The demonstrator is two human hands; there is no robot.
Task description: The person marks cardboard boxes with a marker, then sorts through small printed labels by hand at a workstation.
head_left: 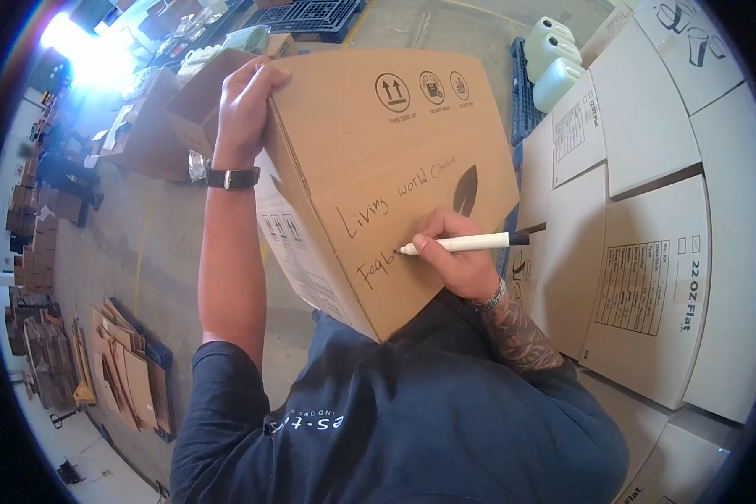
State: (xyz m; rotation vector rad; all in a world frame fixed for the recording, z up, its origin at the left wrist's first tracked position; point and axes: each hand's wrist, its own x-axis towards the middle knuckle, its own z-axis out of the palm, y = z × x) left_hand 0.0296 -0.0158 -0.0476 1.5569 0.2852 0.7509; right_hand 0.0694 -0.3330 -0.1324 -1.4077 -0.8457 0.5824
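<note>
A brown cardboard box (336,134) is propped tilted against my body, its printed side facing up at me. My left hand (248,105) grips the box's far left edge, fingers wrapped over the corner. In my right hand (462,260) is a white marker (470,243) with a dark end, its tip touching the cardboard. Handwriting on that face reads "Living world" with a smaller word after it, and "Feqb" or similar lies below, at the tip. Printed handling symbols (393,92) and a dark leaf shape (465,190) also mark this side.
White cartons (647,294), one labelled "22 OZ Flat", are stacked close on my right. Pale jerrycans (554,71) stand on a blue pallet (525,101) beyond. An open carton (151,126) is at the far left, with flattened cardboard (126,361) lower down.
</note>
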